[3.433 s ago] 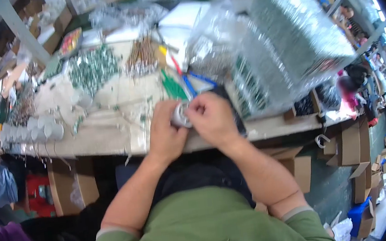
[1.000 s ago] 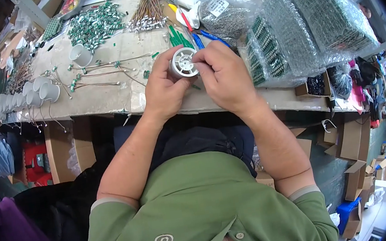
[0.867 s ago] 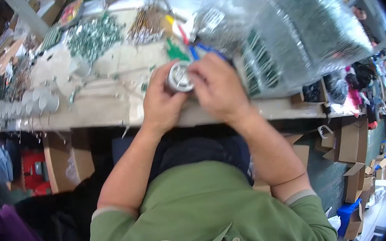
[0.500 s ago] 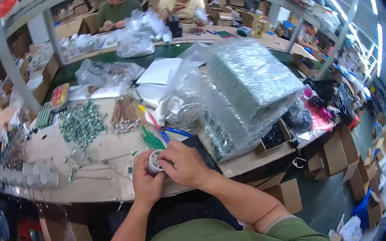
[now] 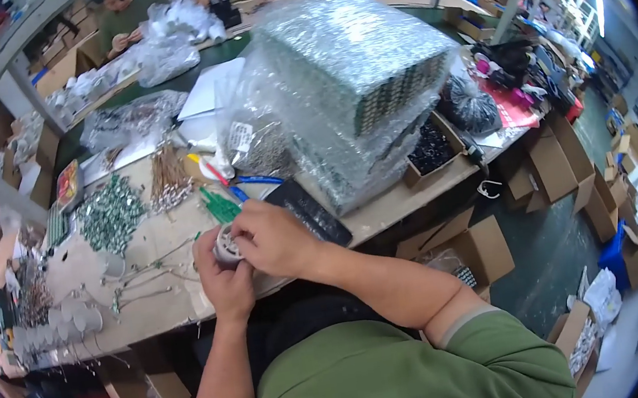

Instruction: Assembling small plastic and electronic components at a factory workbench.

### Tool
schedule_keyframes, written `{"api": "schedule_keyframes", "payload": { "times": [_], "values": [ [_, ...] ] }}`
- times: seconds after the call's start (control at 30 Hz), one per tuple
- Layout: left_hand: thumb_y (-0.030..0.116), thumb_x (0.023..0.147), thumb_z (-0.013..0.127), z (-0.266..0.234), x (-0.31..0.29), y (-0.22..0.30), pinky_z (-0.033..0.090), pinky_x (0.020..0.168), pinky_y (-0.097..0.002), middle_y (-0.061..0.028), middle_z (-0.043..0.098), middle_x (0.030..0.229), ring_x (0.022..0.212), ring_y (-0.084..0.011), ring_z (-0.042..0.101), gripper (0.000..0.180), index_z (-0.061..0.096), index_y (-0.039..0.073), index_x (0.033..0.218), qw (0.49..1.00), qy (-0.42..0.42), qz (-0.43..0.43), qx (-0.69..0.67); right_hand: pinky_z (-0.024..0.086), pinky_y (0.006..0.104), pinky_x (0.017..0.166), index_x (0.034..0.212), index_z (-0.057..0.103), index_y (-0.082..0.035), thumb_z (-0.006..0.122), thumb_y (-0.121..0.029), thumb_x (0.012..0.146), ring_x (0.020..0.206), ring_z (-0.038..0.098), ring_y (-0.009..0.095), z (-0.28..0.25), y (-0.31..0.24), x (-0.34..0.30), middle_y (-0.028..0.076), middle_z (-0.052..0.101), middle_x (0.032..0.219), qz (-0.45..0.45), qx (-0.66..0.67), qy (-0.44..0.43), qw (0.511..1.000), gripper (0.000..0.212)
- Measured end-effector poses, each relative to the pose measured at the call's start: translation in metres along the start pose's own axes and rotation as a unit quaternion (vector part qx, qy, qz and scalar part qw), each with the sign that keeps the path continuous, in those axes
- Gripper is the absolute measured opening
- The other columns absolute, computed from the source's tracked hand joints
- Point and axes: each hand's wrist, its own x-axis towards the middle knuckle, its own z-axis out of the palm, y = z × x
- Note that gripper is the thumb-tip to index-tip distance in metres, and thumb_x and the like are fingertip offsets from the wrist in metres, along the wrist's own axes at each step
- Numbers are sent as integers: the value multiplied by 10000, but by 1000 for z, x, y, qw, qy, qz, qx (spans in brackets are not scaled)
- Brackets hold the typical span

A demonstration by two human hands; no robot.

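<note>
A small white round plastic cup point(image 5: 226, 248) stands upright in my left hand point(image 5: 223, 286), whose fingers and thumb wrap round its side. My right hand point(image 5: 280, 239) reaches over it from the right, with thumb and fingers pinched at the cup's open top. Whatever those fingertips hold is hidden. Pale parts show inside the cup, too small to make out. Just beyond my hands lie a green handled tool point(image 5: 220, 205) and blue-handled pliers point(image 5: 258, 179). A flat black pad point(image 5: 309, 211) lies by my right hand.
A pile of small green boards point(image 5: 112, 216), a bundle of wires point(image 5: 168, 176) and several white cups point(image 5: 69, 323) lie to the left. A large plastic-wrapped stack point(image 5: 365, 56) stands to the right, beside a box of black parts point(image 5: 433, 150). Co-workers sit across the table.
The whole view has shifted and tilted, so the table's things appear further left and higher. Both hands stay at the white cup, the right one still working at its top.
</note>
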Motion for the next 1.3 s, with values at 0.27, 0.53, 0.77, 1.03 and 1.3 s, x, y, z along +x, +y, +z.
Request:
{"api": "schedule_keyframes", "payload": {
  "times": [0.27, 0.53, 0.77, 1.03, 1.3],
  "values": [
    [24, 779, 722, -8, 1, -1, 503, 995, -393, -140, 619, 1246, 1101, -327, 622, 558, 605, 45, 1324, 998, 0, 21, 65, 457, 323, 570, 835, 723, -30, 733, -111, 846, 585, 526, 170, 9, 1, 4, 48, 665, 697, 115, 60, 7, 992, 83],
    [-41, 740, 727, 2, 16, -3, 505, 980, -360, -130, 620, 1232, 1081, -296, 626, 598, 624, 61, 1320, 1000, -1, -21, -22, 405, 243, 552, 824, 714, -42, 768, -108, 848, 597, 472, 94, 1, 2, 14, -12, 578, 669, 159, 119, 1, 980, 89],
    [-32, 761, 724, -3, 6, 2, 510, 951, -366, -128, 623, 1210, 1052, -297, 623, 555, 634, 53, 1302, 999, -15, 7, 40, 416, 269, 553, 844, 727, -39, 766, -133, 861, 588, 480, 116, -2, 4, 4, 2, 600, 669, 138, 108, -14, 984, 103],
    [-61, 733, 687, -6, 1, 3, 504, 969, -347, -124, 611, 1207, 1069, -274, 604, 547, 612, 49, 1264, 991, -14, 73, 108, 415, 276, 569, 811, 696, -34, 759, -113, 854, 607, 485, 125, 2, 3, 3, 17, 594, 669, 192, 128, -46, 972, 109],
    [-33, 724, 746, -3, 8, 11, 505, 955, -396, -143, 619, 1232, 1060, -342, 612, 548, 643, 50, 1256, 989, -8, 96, 111, 408, 276, 569, 818, 679, -30, 753, -100, 853, 609, 470, 122, -3, 2, 10, 13, 580, 681, 128, 36, -56, 990, 108]
  ]
}}
